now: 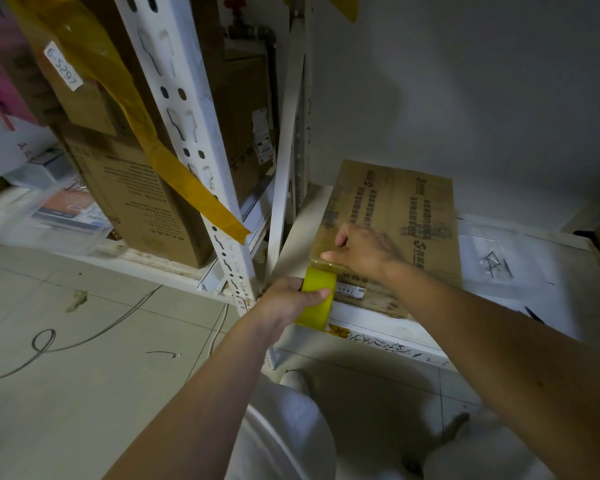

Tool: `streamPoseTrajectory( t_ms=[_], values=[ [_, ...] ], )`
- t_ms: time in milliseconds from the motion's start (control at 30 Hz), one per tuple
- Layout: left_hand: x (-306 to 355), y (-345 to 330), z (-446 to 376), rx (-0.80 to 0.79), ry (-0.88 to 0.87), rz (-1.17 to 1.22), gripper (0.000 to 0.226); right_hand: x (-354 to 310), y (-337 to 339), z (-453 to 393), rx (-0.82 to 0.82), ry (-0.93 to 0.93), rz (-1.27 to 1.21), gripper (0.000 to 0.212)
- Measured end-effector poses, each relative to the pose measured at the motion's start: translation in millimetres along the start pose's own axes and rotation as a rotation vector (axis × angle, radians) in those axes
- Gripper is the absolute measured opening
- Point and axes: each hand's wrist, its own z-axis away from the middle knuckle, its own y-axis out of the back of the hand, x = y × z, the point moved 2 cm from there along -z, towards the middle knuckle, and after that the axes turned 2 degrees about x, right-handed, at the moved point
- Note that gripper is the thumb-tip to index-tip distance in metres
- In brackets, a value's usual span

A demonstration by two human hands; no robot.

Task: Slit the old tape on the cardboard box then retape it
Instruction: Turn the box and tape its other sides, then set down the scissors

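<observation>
While a cardboard box (392, 220) lies flat on a low white shelf (371, 322) in the head camera's view, a person bends over it with both bare hands at its near left corner. The box's long axis runs from the shelf's front edge back toward the grey wall (465, 98), its printed top face upward and its lettering reading sideways to the camera. A small white label (350, 290) sits on the box's front side, just beside the roll.

The left hand (291, 299) grips a roll of yellow tape (317, 298), fingers (314, 295) curled over the roll's outer band, with the roll standing on edge against the box's front lower corner and the shelf lip. The right hand (361, 251) rests on the box's top near the front edge, its fingers loosely bent and its fingertips pressing on the corner where glossy tape crosses the edge; whether it pinches the tape end cannot be told.

Left of the shelf, a white slotted upright (187, 133) carries a hanging strip of yellow tape (174, 168), with brown cartons (132, 188) stacked behind it. A clear plastic bag (496, 258) lies on the shelf right of the box. Loose cable (84, 337) trails across the tiled floor (66, 393).
</observation>
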Motion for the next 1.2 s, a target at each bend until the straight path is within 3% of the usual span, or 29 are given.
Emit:
streamPoseTrajectory(
  t_ms=[133,400,567,733,900,1200],
  values=[
    [6.3,-4.2,0.0,0.064,0.014,0.014,0.028,-1.3,-3.2,1.2,-0.023,0.062,0.05,0.043],
    [-15.8,-10.3,-15.0,0.18,0.236,0.013,0.074,-4.5,-1.1,5.8,-0.057,0.095,0.052,0.041],
    [-22.0,-17.2,-19.8,0.231,0.131,0.033,0.063,-1.8,-7.3,1.2,-0.043,0.108,0.086,0.04],
    [-16.8,-18.9,-27.6,0.183,0.077,0.056,0.02,-4.1,-8.6,4.1,0.02,0.113,0.182,0.05],
    [-8.7,-20.4,-36.1,0.163,0.119,0.02,0.03,-12.9,-19.6,4.3,0.091,0.091,0.315,0.083],
    [-3.3,-19.6,-46.2,0.172,0.207,0.028,0.03,-15.0,-24.8,8.5,0.155,0.114,0.326,0.077]
  ],
)
